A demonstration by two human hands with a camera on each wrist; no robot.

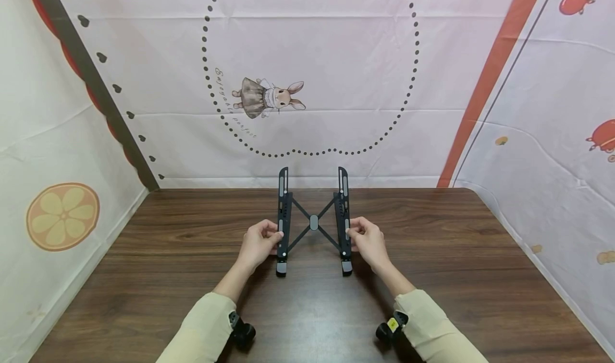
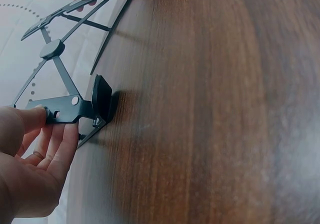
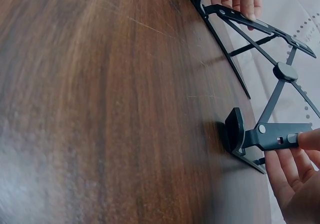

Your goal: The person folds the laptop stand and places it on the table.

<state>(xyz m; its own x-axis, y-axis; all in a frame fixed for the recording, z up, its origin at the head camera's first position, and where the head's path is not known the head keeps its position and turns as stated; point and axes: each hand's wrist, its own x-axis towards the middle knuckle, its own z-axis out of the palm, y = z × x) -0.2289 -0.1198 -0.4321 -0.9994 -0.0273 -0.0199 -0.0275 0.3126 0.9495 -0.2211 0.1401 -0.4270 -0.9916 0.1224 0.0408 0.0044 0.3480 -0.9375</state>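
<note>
A black folding laptop stand [image 1: 314, 222] stands on the wooden table, its two long arms joined by an X-shaped brace with a grey round hub. The left hand [image 1: 260, 241] pinches the left arm near its front end, thumb on top and fingers beneath, as the left wrist view shows of this hand [image 2: 37, 149]. On the opposite side the right hand [image 1: 368, 242] grips the right arm the same way; in the right wrist view its thumb [image 3: 310, 139] lies on the top face. Upturned front lips [image 3: 234, 130] with grey pads face the person. Thin base legs slope down to the tabletop.
The dark wooden table [image 1: 317, 320] reaches back to a printed cloth [image 1: 336, 75] hanging behind it. More printed cloth borders the left and right sides. Black wrist cameras [image 1: 242, 333] are strapped at both sleeve cuffs.
</note>
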